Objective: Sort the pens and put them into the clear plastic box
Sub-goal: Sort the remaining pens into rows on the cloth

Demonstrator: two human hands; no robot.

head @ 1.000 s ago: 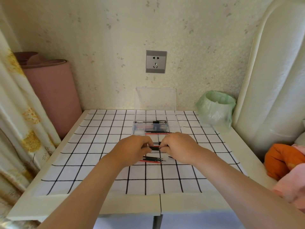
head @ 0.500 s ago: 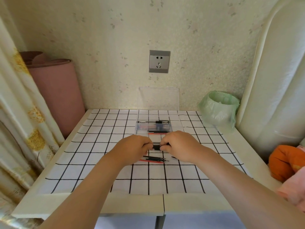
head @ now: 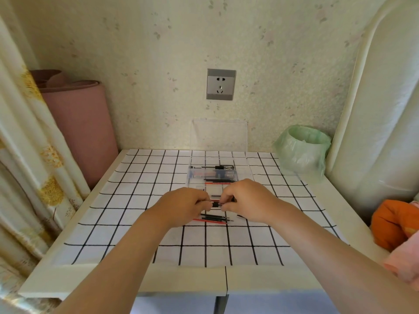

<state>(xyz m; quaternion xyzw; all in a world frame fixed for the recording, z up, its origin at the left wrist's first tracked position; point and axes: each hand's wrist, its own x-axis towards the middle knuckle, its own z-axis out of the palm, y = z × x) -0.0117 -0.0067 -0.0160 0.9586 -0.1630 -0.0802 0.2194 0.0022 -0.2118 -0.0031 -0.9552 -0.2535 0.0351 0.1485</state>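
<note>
My left hand (head: pixel 181 206) and my right hand (head: pixel 248 201) meet at the middle of the checked cloth, both pinching one short black and red pen (head: pixel 215 203) held level between them. Under the hands lie a few loose black and red pens (head: pixel 214 218). Just beyond stands the clear plastic box (head: pixel 192 175), open, with pens inside. More black and red pens (head: pixel 218 182) lie along its near edge. The box's clear lid (head: pixel 218 135) stands upright against the wall.
A small bin lined with a green bag (head: pixel 301 150) stands at the table's back right. A pink rolled mat (head: pixel 79 123) and a curtain (head: pixel 25 155) flank the left. Orange and pink cloth (head: pixel 395 225) lies at the right edge. The white table edge (head: pixel 181 282) runs near me.
Both hands have stayed together on the pen at the same spot, with only slight finger movement. The camera view has shifted a little.
</note>
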